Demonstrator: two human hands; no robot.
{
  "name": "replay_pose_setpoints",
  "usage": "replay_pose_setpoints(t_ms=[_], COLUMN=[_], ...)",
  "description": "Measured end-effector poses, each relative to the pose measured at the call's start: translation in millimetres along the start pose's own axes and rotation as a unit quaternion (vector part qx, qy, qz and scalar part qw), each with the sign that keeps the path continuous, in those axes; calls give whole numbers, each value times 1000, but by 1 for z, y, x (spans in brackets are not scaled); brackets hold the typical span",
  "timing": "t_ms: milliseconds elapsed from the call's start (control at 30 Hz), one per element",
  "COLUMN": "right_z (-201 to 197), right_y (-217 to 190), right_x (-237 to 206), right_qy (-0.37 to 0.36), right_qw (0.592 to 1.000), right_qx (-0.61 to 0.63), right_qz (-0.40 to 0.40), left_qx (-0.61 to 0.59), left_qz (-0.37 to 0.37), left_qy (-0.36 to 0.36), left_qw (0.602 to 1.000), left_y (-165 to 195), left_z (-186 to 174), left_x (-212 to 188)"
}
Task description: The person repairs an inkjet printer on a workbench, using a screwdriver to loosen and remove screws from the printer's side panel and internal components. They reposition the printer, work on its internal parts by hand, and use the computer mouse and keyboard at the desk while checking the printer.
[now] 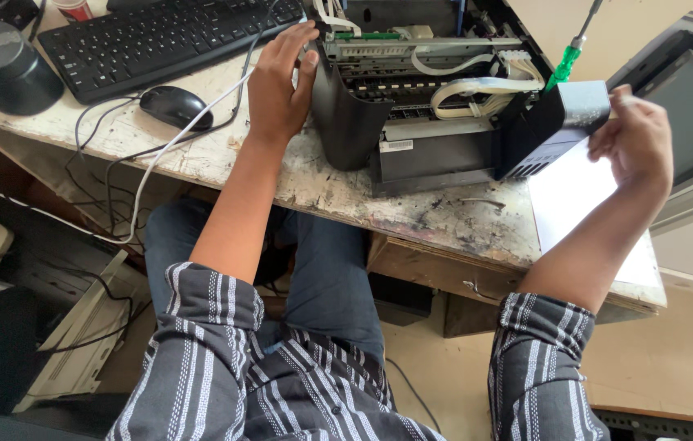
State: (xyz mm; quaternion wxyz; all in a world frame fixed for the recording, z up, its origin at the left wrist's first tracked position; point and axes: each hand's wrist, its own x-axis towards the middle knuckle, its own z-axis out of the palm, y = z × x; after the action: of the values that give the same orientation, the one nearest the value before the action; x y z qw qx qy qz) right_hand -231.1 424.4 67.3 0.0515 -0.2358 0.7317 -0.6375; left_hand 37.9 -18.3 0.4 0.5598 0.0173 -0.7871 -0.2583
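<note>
Opened printer [428,106] looks heavy, stiff-shelled, with fragile cables inside. Left hand [279,82] rests open on its left wall; right hand [634,139] pinches the black side panel [555,131], best gripped at edges.

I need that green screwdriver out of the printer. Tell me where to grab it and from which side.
Probably grip the green handle of the screwdriver, coming from above and the right. It stands tilted behind the printer, handle low, metal shaft rising toward the top edge. The right hand holds a black side panel in front; the left hand rests on the printer's left side.
</note>
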Motion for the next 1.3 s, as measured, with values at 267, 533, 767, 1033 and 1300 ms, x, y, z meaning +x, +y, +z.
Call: replay_pose_setpoints(t_ms=[267,533,767,1033,1300], right_z=[17,16,117,367,545], right_y=[-13,3,-38,-98,-105], right_x=[-10,12,-12,-124,-117], right_qy=[-25,149,252,-72,-161], right_qw=[996,892,644,608,699], right_qx=[4,-232,-338,-243,-320], right_qz=[-88,-359,-638,-753,-619], left_qx=[11,-21,-73,170,129], left_qz=[17,25,-18,30,-9], left_qy=[6,62,130,94,8], left_qw=[1000,998,989,981,992], left_y=[-4,-3,1,-9,2], left_z=[1,-9,-24,-40,-50], left_x=[-1,1,-1,-25,-19])
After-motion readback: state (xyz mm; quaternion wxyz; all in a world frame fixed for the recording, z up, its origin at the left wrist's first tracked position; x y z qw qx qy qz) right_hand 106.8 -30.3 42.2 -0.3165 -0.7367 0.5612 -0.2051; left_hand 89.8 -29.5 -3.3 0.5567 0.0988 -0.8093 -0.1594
